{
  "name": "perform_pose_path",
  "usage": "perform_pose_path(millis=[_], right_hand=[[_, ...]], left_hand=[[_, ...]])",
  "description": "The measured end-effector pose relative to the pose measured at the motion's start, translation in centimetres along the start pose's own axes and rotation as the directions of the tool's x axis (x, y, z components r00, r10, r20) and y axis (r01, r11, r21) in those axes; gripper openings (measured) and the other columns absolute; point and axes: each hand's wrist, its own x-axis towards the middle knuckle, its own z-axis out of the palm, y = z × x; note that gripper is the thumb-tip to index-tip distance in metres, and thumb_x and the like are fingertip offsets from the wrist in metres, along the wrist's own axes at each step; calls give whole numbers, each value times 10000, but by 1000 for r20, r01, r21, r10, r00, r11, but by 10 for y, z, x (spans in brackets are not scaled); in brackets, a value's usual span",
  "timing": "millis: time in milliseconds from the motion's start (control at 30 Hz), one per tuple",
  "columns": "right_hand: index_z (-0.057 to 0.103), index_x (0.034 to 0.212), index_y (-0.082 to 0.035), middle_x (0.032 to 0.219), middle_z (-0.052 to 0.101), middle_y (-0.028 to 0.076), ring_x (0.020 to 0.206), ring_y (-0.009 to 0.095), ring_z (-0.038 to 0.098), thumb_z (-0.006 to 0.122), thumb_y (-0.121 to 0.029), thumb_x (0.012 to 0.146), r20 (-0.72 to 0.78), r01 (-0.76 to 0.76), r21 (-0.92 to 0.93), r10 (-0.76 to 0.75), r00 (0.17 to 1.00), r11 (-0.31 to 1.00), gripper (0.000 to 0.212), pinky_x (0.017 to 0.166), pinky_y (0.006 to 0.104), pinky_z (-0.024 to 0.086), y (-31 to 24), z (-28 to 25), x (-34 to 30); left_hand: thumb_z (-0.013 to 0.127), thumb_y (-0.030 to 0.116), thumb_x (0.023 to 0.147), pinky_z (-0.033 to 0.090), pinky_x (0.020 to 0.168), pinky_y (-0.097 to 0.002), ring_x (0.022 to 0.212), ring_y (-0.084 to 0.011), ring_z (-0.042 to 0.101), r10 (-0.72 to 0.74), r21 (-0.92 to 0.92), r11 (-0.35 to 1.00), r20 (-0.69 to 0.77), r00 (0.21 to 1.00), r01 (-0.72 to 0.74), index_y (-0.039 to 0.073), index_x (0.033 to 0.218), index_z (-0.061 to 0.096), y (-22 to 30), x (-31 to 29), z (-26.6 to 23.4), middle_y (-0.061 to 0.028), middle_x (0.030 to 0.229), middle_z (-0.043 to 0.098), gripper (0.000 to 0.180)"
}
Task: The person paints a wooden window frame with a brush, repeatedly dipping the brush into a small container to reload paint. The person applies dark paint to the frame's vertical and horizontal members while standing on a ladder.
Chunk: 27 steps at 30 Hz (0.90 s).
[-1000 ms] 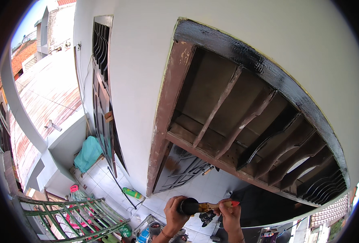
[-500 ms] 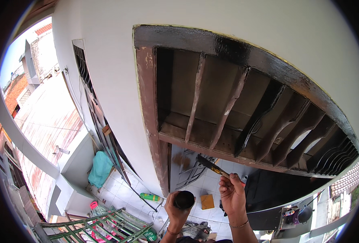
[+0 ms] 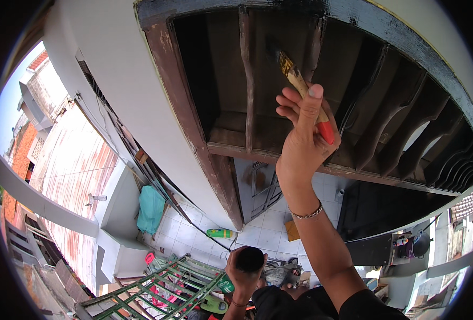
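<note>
Two hands are working at height beneath a slatted wooden canopy frame (image 3: 385, 96) fixed to a pale rendered wall (image 3: 140, 90). The right hand (image 3: 303, 141) is raised overhead, its fingers pinched around the wooden handle of a flat paintbrush with a red tip and brass-coloured ferrule (image 3: 303, 88), forefinger extended along the handle; the dark bristles are pointing into the shadowed recess, at or just beside an upright slat, though contact cannot be confirmed. The left hand (image 3: 245, 272) is held low, near the body, closed around a small round black container (image 3: 250, 260), presumably holding the coating. As to progress, by judgement: the curved outer rim of the frame is showing a dark, patchy coat, and several inner slats are reading dark, whereas the left post (image 3: 193, 128) and the lower crossbar are remaining reddish-brown and worn, so a considerable share appears outstanding. Far below, a white tiled yard (image 3: 257, 234), a green bottle (image 3: 220, 233) and a green metal railing (image 3: 167, 288) are lying in view.
</note>
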Motion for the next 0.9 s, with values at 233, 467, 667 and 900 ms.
perform_pose_path(millis=[233,467,667,900], right_hand=[[709,1072,126,867,752,179,758,221,764,758,-316,978,74,220,-41,-217,973,975,454,695,311,659,16,34,31],[727,1007,116,841,745,176,731,207,752,760,-300,977,70,246,-58,-242,968,967,419,682,310,660,12,50,41],[729,1025,106,835,749,163,735,199,751,763,-304,975,122,286,-37,-279,952,958,415,689,308,653,10,55,43],[750,971,71,777,737,98,707,134,729,777,-249,965,56,267,-64,-264,963,962,321,663,237,612,5,38,31]], left_hand=[[992,120,643,572,742,-329,797,-198,704,141,10,990,44,989,-141,31,1010,696,13,-7,-4,-81,928,727,480],[994,130,644,580,761,-344,834,-216,715,150,-23,989,99,984,-149,46,1007,697,16,-13,-1,-87,972,728,477],[992,128,647,584,765,-348,833,-228,720,147,-40,989,152,977,-142,48,1012,701,14,-20,2,-91,974,729,474],[990,123,642,582,749,-345,824,-229,718,169,-36,986,161,972,-165,49,999,709,14,-20,6,-95,961,727,460]])
